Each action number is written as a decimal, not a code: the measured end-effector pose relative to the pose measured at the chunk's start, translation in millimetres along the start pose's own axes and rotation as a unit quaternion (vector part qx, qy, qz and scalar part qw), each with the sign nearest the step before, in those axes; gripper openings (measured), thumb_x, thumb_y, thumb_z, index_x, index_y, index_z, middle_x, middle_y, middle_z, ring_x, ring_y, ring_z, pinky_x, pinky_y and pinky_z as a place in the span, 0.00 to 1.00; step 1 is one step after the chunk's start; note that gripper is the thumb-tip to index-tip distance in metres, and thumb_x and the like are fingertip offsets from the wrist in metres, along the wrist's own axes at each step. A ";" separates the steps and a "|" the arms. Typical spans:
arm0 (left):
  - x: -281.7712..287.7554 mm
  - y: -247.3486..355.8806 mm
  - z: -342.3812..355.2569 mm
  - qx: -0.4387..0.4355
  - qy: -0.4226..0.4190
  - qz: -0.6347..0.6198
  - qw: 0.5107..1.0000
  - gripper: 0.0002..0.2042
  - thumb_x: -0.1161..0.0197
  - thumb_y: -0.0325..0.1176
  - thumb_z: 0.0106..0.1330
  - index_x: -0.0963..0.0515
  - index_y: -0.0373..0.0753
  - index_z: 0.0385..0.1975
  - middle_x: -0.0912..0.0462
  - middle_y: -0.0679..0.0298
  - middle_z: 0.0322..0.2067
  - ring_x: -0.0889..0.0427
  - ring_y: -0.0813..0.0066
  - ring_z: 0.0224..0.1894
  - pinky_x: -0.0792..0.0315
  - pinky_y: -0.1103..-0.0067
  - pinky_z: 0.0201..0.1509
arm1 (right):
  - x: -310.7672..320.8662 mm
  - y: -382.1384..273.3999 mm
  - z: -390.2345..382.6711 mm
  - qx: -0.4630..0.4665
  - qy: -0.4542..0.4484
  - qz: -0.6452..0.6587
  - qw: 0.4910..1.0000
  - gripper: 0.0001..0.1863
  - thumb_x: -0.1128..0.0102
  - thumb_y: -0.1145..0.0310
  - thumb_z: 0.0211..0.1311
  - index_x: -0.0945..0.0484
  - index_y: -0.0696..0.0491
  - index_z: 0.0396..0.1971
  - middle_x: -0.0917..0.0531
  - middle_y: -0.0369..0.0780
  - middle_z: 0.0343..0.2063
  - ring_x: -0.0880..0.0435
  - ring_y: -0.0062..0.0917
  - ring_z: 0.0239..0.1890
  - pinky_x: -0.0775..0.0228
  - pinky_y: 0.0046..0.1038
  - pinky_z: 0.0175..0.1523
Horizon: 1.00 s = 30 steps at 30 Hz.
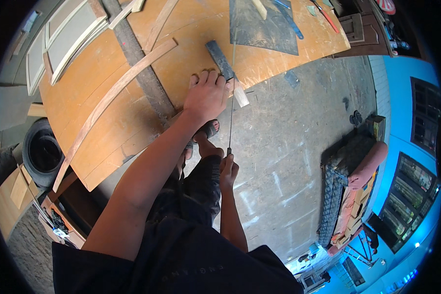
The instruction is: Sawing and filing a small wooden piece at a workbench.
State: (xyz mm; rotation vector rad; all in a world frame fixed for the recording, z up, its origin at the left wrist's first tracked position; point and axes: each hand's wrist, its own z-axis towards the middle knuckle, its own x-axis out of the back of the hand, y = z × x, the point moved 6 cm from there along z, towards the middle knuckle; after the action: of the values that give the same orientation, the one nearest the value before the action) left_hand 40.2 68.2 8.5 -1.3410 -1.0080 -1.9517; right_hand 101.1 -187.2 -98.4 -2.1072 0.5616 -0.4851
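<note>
My right hand is wrapped round the dark handle of a saw, whose thin blade I see nearly edge-on. The blade runs away from me, crossing a short light strip of wood at the table's edge. My left hand bears down beside the blade, its fingers bent over the wood and gripping it. The wood's end juts out over the floor; the rest is partly hidden under my left hand. A dark grey bar lies against it, just beyond my fingers.
The orange-brown wooden table holds a long curved wood strip, a dark plank, a black sheet and a red-handled tool. Pale frames stand far left, near a tyre. A covered sofa stands right.
</note>
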 end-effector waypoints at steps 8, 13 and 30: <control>-0.8 -2.2 0.4 0.009 -0.022 -0.017 1.000 0.11 0.49 0.41 0.72 0.25 0.39 0.36 0.24 0.57 0.39 0.26 0.57 0.47 0.35 0.59 0.51 | -53.5 -73.4 71.4 0.022 -0.006 0.088 0.996 0.31 0.56 0.51 0.78 0.36 0.53 0.13 0.36 0.30 0.14 0.38 0.15 0.20 0.45 0.25 0.27; 1.3 -5.5 -0.3 0.020 -0.032 -0.018 0.999 0.12 0.49 0.41 0.72 0.24 0.40 0.35 0.24 0.57 0.39 0.25 0.57 0.46 0.35 0.60 0.50 | -24.8 -28.9 21.5 0.077 -0.022 0.076 0.994 0.32 0.57 0.46 0.77 0.39 0.47 0.12 0.37 0.28 0.11 0.43 0.12 0.13 0.56 0.22 0.20; -0.6 -5.5 4.9 0.026 -0.043 -0.020 0.999 0.13 0.51 0.42 0.73 0.25 0.39 0.36 0.24 0.56 0.39 0.25 0.56 0.48 0.34 0.57 0.52 | -22.6 -94.1 50.7 0.169 0.131 0.143 0.966 0.28 0.43 0.55 0.73 0.31 0.53 0.12 0.38 0.26 0.10 0.43 0.10 0.12 0.57 0.21 0.19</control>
State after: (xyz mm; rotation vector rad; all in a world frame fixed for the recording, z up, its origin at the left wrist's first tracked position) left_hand 38.7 75.4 7.5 -1.3966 -1.1270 -1.8985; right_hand 129.3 -93.1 -50.5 -1.6165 0.8551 -0.6471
